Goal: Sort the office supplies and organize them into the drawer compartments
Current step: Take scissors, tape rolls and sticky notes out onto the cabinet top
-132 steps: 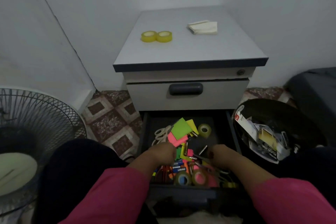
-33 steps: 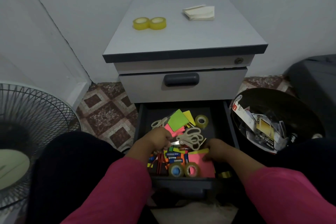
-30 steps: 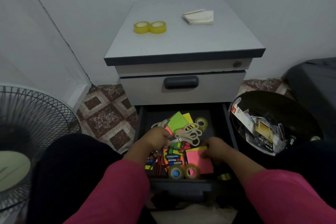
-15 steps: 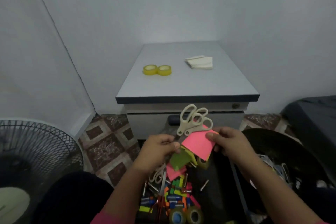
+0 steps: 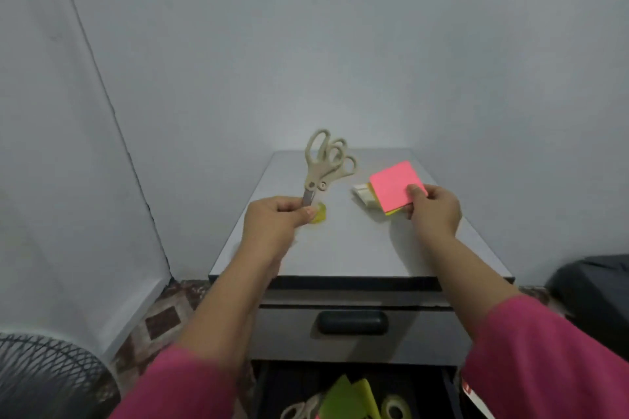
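Beige scissors (image 5: 325, 165) stand gripped by left hand (image 5: 275, 224) fingers; right hand (image 5: 434, 211) fingers pinch pink notes (image 5: 394, 185).

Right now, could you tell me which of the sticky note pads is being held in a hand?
The pink pad, pinched by the right hand above the cabinet top; the green pads lie loose in the open drawer.

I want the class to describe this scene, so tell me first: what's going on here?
A person sorting office supplies holds things above the cabinet top. The left hand grips beige scissors by the blades, handles up. The right hand pinches a stack of sticky notes, pink on top. Below, the bottom drawer is open, with green notes, another pair of scissors and a tape roll inside.
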`<action>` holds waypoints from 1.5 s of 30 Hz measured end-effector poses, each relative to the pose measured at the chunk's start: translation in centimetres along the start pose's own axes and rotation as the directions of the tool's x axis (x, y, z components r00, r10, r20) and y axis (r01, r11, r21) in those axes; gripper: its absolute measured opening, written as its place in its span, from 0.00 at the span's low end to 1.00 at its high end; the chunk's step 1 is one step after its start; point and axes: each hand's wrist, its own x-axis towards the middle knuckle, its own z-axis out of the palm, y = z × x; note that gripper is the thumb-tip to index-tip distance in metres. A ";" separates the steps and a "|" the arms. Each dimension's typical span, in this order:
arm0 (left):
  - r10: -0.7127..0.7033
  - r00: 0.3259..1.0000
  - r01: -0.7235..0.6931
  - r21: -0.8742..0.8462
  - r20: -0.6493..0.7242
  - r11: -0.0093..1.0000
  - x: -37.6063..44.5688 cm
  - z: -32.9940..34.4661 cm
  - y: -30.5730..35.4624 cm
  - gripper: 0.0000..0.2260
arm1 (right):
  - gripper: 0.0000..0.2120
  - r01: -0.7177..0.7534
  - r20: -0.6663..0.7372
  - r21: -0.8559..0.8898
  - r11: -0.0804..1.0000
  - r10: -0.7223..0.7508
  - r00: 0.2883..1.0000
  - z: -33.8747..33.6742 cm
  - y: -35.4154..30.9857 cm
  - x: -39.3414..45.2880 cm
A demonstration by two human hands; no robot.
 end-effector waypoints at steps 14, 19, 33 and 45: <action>-0.130 0.974 0.210 0.510 -0.188 0.834 14.4 4.4 -2.1 0.14 | 0.24 0.041 0.015 -0.158 0.987 -0.040 0.999 2.8 1.1 3.0; -0.134 0.976 0.215 0.647 -0.173 0.732 14.8 5.6 -1.7 0.15 | 0.26 0.016 0.007 -0.205 0.979 -0.015 1.000 3.0 1.6 3.6; -0.080 0.991 0.132 0.815 -0.105 0.564 14.5 6.3 -2.5 0.15 | 0.23 0.049 0.042 -0.279 0.959 -0.039 0.998 3.1 1.8 3.5; -0.038 0.999 0.052 0.768 -0.036 0.639 13.8 5.1 -2.5 0.10 | 0.19 0.064 0.019 -0.294 0.954 -0.061 0.998 3.1 2.0 3.8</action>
